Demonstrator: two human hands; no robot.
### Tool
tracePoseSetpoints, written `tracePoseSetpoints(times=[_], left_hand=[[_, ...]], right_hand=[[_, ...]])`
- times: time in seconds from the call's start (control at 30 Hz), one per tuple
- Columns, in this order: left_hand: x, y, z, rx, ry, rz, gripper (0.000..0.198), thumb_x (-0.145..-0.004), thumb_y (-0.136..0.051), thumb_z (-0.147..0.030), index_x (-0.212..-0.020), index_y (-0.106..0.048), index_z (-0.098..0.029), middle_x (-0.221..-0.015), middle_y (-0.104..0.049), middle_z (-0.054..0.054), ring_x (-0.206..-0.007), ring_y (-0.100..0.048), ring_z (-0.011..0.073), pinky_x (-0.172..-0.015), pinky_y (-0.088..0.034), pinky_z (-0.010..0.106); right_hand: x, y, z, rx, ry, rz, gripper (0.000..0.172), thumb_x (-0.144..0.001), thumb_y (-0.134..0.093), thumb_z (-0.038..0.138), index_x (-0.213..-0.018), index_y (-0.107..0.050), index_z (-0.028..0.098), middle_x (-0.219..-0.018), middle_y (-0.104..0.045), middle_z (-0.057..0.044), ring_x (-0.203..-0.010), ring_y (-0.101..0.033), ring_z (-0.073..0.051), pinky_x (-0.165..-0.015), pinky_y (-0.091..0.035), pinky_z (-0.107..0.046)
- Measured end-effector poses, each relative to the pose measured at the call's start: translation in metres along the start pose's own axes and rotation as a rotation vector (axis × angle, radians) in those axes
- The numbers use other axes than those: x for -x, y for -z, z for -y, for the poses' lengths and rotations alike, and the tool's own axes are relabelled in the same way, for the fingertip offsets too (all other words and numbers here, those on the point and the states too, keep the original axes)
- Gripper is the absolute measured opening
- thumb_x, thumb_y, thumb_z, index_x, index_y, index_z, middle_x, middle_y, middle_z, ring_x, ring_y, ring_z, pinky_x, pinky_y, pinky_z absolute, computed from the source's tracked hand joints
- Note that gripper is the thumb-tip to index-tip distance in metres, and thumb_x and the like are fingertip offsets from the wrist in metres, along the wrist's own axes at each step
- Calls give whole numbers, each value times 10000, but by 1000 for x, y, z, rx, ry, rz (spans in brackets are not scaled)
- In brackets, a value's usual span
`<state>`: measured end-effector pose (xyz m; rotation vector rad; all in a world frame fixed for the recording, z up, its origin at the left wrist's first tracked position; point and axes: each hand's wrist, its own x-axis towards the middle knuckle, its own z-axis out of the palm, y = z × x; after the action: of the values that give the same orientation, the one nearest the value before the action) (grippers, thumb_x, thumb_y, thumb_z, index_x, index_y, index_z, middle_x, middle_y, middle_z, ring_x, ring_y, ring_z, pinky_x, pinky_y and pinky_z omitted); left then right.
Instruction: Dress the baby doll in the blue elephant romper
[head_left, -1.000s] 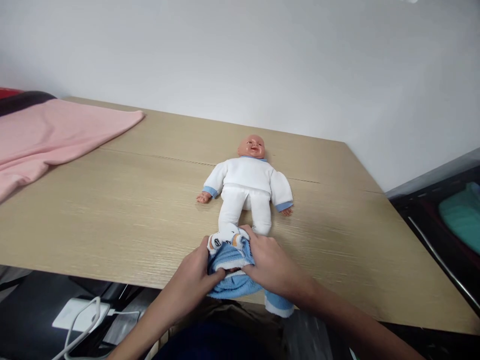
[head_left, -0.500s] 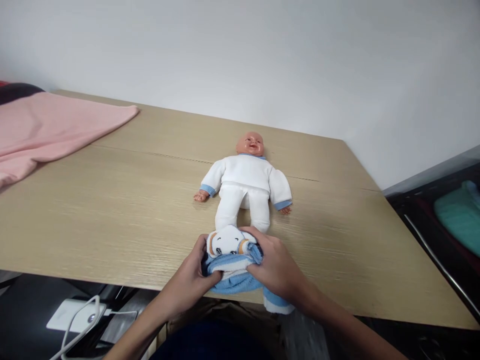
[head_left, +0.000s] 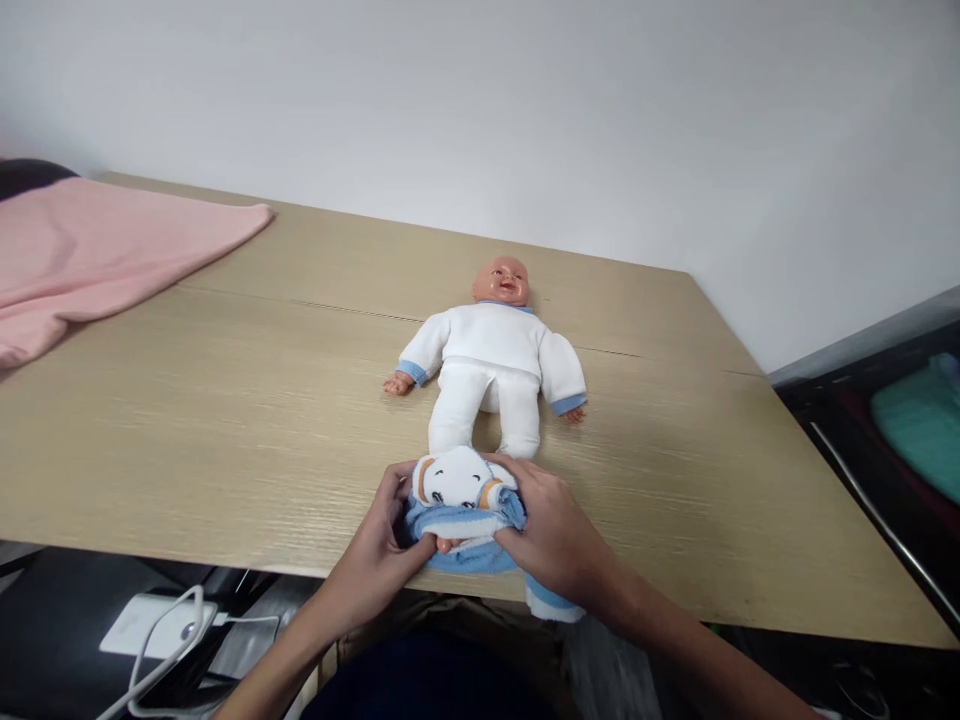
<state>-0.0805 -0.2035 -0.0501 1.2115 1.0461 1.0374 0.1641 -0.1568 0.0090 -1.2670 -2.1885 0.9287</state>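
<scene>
A baby doll [head_left: 491,335] in a white outfit with blue cuffs lies face up, its feet toward me. Bunched at its lower legs is a fuzzy blue-and-white garment, apparently small pants [head_left: 457,480], with an animal face on it. My left hand [head_left: 394,525] grips its left side, thumb at the opening. On the other side my right hand [head_left: 551,520] pinches the gathered edge. Small doll toes [head_left: 446,545] show in the opening by my left thumb. A striped leg of the garment [head_left: 551,600] hangs below my right hand, over the table edge.
The wooden table [head_left: 300,400] meets a white wall [head_left: 480,120] at the back. A pink cloth [head_left: 127,240] is spread at the left. Below the front edge, a white power bank [head_left: 154,628] with a cable rests on a black seat. Green fabric [head_left: 922,430] is at the right.
The doll's toes now show in the garment's opening, beside my left thumb. Both hands keep their grip in nearly the same place. The view has shifted slightly.
</scene>
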Motion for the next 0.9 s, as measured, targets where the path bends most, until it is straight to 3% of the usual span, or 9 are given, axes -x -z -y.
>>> tracePoseSetpoints(times=[0.1,0.2,0.3,0.5,0.6,0.73,0.8,0.9], left_hand=[[-5,4,4,22,-24,-11,502,-1065,-713,-273,-1506,-472,-273,-1403,-649,91,-1305,-636,247,-1127,-507,337],[-13,10,6,-12,-101,10,451,-1053,-733,-256,-1465,-552,-268,-1502,-589,98,-1401,-582,266,-1189,-475,351],[-21,20,2,-46,-152,76,379,-1054,-743,-278,-1411,-616,-263,-1537,-559,100,-1430,-560,285,-1202,-480,366],[-44,44,-18,-136,-41,212,458,-1040,-767,-336,-1475,-637,-281,-1440,-682,96,-1363,-637,293,-1188,-526,420],[-65,54,-23,-81,-28,240,518,-972,-840,-364,-1444,-664,-244,-1380,-733,116,-1323,-679,315,-1140,-575,445],[-87,64,-25,-85,-11,345,572,-950,-866,-378,-1471,-676,-236,-1454,-738,139,-1322,-707,343,-1139,-587,485],[-90,67,-24,-122,-28,383,545,-986,-829,-367,-1495,-674,-246,-1513,-718,143,-1390,-680,354,-1192,-551,494],[-86,67,-21,-205,-107,321,621,-992,-799,-312,-1576,-600,-240,-1604,-659,151,-1488,-617,354,-1247,-504,473]], right_hand=[[-2,2,-1,-21,-18,12,756,-748,-684,101,-1497,-623,182,-1382,-753,-143,-1260,-716,-339,-1113,-551,-491],[-7,3,-1,-45,-10,7,686,-745,-701,101,-1423,-638,182,-1296,-761,-128,-1179,-718,-326,-1059,-553,-477],[-13,5,-2,-49,39,-29,512,-751,-716,107,-1255,-675,192,-1215,-751,-113,-1139,-698,-322,-1013,-549,-461],[-34,15,-3,-75,36,-20,180,-812,-711,104,-965,-695,196,-1044,-770,-75,-1001,-720,-286,-901,-556,-403],[-44,21,-4,-153,63,48,216,-843,-734,117,-1043,-735,200,-1130,-799,-61,-1022,-745,-260,-915,-579,-378],[-53,26,-4,-133,97,109,398,-799,-764,98,-1181,-743,207,-1208,-810,-56,-1064,-760,-265,-996,-588,-407],[-55,27,-4,-121,88,117,452,-796,-762,97,-1233,-732,213,-1191,-811,-49,-1041,-763,-260,-978,-598,-402],[-56,27,-4,-131,122,111,547,-820,-746,105,-1350,-688,231,-1318,-775,-62,-1170,-748,-272,-1055,-592,-418]])
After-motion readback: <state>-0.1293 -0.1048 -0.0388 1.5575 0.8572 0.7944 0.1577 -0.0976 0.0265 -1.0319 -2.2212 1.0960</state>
